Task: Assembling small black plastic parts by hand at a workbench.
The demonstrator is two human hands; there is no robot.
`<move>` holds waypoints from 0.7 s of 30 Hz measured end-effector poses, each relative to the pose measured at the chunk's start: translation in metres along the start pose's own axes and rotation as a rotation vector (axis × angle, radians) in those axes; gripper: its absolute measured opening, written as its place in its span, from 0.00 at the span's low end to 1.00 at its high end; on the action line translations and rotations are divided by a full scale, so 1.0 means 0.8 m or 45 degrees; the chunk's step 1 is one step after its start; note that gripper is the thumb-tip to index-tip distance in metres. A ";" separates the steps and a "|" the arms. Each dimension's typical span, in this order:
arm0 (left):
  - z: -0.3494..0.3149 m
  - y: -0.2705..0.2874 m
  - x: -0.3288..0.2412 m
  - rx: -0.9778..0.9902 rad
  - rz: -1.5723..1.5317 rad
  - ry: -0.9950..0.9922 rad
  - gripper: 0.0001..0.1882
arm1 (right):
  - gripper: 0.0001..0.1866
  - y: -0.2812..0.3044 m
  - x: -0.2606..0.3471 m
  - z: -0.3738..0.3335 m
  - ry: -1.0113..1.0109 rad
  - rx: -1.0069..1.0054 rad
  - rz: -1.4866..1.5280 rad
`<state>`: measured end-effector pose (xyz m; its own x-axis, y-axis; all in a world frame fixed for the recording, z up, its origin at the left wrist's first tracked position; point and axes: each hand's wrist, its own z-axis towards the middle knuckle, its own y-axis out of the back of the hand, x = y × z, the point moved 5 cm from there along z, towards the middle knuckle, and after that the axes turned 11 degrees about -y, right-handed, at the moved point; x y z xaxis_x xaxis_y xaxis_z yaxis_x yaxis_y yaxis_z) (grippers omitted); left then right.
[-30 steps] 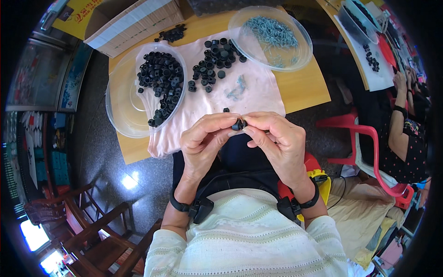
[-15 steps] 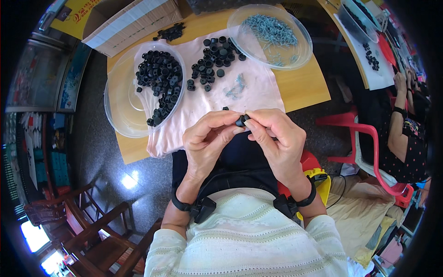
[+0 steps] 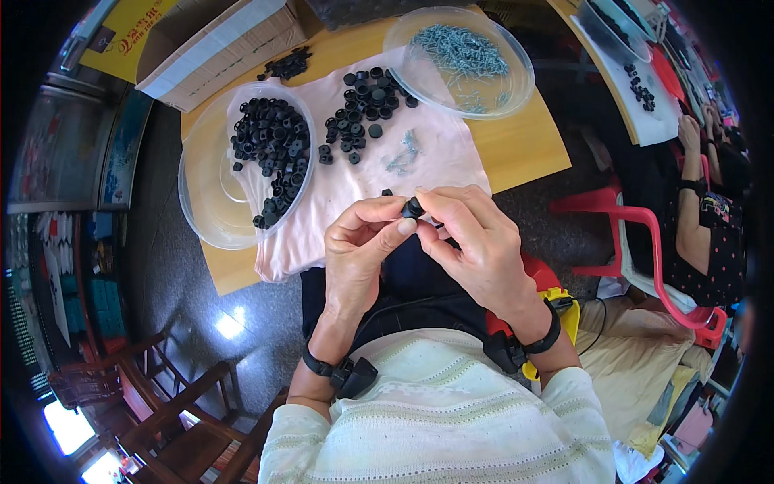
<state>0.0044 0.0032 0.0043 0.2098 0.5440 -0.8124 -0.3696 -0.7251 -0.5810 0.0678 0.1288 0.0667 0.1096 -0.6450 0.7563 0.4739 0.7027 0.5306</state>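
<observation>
Black part (image 3: 412, 209): light and stiff, I'd guess; pinch its sides.
Left hand (image 3: 357, 248): pinches it.
Right hand (image 3: 481, 246): fingertips at it; grip, I can't tell.

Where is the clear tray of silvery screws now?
In the head view, the clear tray sits at the far right of the table, partly over the pink cloth, right of black caps.
</observation>
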 end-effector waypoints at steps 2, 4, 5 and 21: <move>-0.001 0.001 0.003 -0.010 -0.030 0.029 0.10 | 0.19 0.002 0.000 0.001 0.032 -0.001 -0.036; -0.003 0.002 0.009 -0.040 -0.091 0.106 0.09 | 0.19 0.004 0.001 0.001 0.064 -0.002 -0.073; -0.003 0.001 0.009 -0.036 -0.092 0.105 0.09 | 0.19 0.004 0.000 0.000 0.064 0.018 -0.084; -0.011 -0.008 0.019 -0.032 -0.066 0.135 0.07 | 0.17 0.001 -0.024 -0.013 -0.194 0.066 0.300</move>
<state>0.0180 0.0125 -0.0042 0.3229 0.5346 -0.7810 -0.3332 -0.7082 -0.6225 0.0755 0.1387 0.0483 0.0772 -0.4120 0.9079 0.4052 0.8450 0.3490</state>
